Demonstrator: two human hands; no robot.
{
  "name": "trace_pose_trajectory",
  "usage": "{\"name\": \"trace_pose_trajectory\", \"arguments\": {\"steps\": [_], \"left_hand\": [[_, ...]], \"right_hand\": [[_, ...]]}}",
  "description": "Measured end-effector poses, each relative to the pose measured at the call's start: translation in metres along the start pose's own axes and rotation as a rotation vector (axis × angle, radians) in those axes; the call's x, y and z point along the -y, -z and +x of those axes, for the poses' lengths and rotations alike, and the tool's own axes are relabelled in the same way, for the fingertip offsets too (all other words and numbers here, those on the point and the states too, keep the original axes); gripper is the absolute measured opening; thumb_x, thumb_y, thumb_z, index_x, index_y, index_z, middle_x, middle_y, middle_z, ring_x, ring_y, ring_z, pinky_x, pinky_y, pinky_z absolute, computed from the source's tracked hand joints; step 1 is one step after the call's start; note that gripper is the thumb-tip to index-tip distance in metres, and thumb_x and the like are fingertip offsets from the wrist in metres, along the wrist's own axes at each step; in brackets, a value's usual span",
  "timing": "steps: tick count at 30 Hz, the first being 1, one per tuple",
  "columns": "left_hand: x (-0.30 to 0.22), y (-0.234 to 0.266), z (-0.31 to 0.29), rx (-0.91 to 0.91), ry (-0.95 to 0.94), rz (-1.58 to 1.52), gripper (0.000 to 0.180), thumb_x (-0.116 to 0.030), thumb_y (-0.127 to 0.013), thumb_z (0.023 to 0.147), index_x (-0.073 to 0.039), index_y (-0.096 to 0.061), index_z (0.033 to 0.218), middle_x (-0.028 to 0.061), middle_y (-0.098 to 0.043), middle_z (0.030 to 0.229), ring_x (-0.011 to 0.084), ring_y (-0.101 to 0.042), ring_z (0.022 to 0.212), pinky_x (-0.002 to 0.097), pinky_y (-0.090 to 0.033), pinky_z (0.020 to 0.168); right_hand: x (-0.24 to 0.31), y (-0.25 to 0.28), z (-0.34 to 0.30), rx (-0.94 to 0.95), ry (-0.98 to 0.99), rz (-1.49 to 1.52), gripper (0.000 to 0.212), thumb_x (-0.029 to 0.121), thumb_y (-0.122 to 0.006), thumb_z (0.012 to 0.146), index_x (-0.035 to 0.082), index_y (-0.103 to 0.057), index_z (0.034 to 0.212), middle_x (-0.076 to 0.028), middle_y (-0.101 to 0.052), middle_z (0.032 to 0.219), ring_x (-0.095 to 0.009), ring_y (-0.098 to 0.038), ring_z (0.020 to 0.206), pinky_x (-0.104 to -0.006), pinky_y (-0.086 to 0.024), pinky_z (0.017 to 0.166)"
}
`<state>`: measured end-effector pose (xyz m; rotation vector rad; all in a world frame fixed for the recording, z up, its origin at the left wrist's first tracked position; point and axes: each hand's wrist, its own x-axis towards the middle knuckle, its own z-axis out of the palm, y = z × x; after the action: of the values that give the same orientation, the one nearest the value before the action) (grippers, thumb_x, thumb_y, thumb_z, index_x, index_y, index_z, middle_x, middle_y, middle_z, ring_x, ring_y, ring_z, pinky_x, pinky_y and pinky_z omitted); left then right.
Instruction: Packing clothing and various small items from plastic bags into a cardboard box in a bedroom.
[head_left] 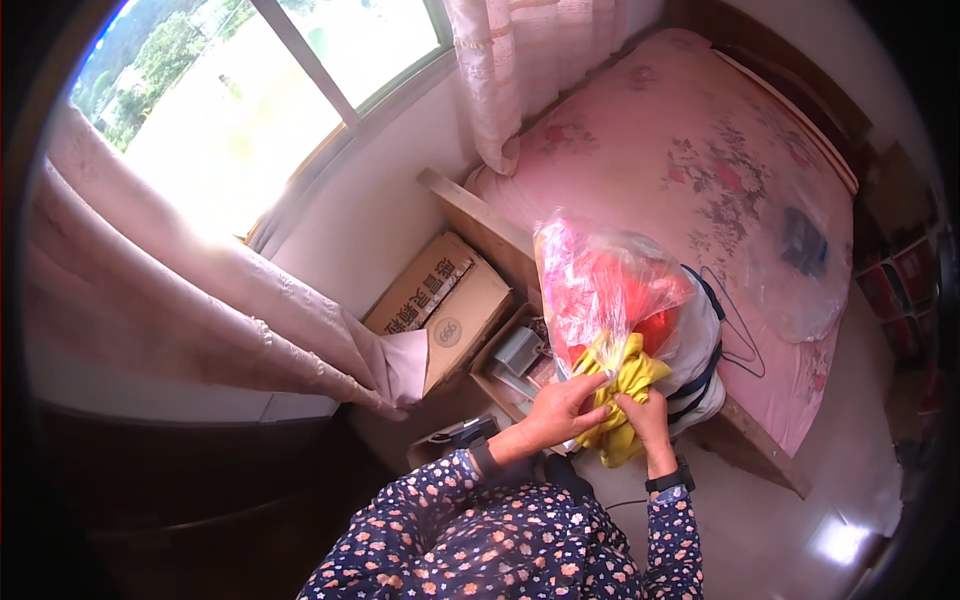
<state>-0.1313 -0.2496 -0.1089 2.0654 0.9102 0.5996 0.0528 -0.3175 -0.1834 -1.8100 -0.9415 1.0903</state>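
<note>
A bunched yellow cloth (632, 375) is gathered in front of me at the foot of the bed. My left hand (562, 412) is closed on its left side, close to the gathered neck of a clear plastic bag (575, 235). From the right, my right hand (648, 418) grips the same cloth, its thumb pressed into the folds. Red and pink contents (625, 285) show through the bag; their kind is unclear. Beside the bag lies a white item with dark edging (705, 365), partly covered. Some fingertips are hidden in the folds.
A bed with a pink flowered cover (660, 120) fills the far right. On it are a wire hanger (745, 345) and another clear bag with something dark inside (803, 240). Cardboard boxes (470, 310) stand left of the bed's wooden footboard (480, 220), near a pink curtain (230, 290).
</note>
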Motion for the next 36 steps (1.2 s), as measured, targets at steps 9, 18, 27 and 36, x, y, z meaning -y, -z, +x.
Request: {"name": "trace_pose_trajectory", "arguments": {"steps": [9, 18, 27, 36], "left_hand": [[-0.002, -0.024, -0.024, 0.125, -0.116, -0.067, 0.041, -0.016, -0.061, 0.079, -0.009, -0.053, 0.119, 0.0134, -0.061, 0.083, 0.0311, -0.061, 0.072, 0.0394, -0.049, 0.062], [-0.012, -0.033, -0.030, 0.118, -0.128, -0.173, 0.057, -0.017, -0.060, 0.080, -0.011, -0.041, 0.134, 0.0117, -0.054, 0.078, 0.0306, -0.057, 0.068, 0.0395, -0.047, 0.059], [-0.021, -0.038, -0.034, 0.077, -0.264, -0.343, 0.058, -0.007, -0.058, 0.076, -0.009, -0.043, 0.131, 0.0114, -0.054, 0.080, 0.0305, -0.057, 0.072, 0.0400, -0.047, 0.061], [-0.043, -0.024, -0.034, 0.078, -0.397, -0.483, 0.051, -0.007, -0.057, 0.076, -0.002, -0.045, 0.125, 0.0116, -0.050, 0.077, 0.0307, -0.056, 0.070, 0.0405, -0.045, 0.057]], "right_hand": [[0.036, 0.005, 0.043, 0.038, -0.055, 0.701, 0.023, 0.011, -0.057, 0.084, -0.003, -0.061, 0.102, -0.005, -0.064, 0.094, -0.014, -0.061, 0.082, -0.0266, -0.050, 0.072], [0.097, -0.026, 0.029, 0.204, -0.046, 1.007, 0.059, 0.046, -0.048, 0.090, 0.001, -0.045, 0.127, -0.011, -0.055, 0.121, -0.022, -0.055, 0.109, -0.0350, -0.045, 0.094], [0.042, 0.015, 0.024, 0.082, 0.017, 0.868, 0.064, 0.048, -0.038, 0.093, 0.003, -0.032, 0.138, -0.012, -0.041, 0.136, -0.025, -0.046, 0.120, -0.0388, -0.039, 0.102], [0.050, 0.055, -0.019, -0.484, 0.198, 0.532, 0.062, 0.047, -0.037, 0.094, 0.003, -0.033, 0.137, -0.012, -0.041, 0.136, -0.025, -0.045, 0.121, -0.0390, -0.039, 0.102]]}}
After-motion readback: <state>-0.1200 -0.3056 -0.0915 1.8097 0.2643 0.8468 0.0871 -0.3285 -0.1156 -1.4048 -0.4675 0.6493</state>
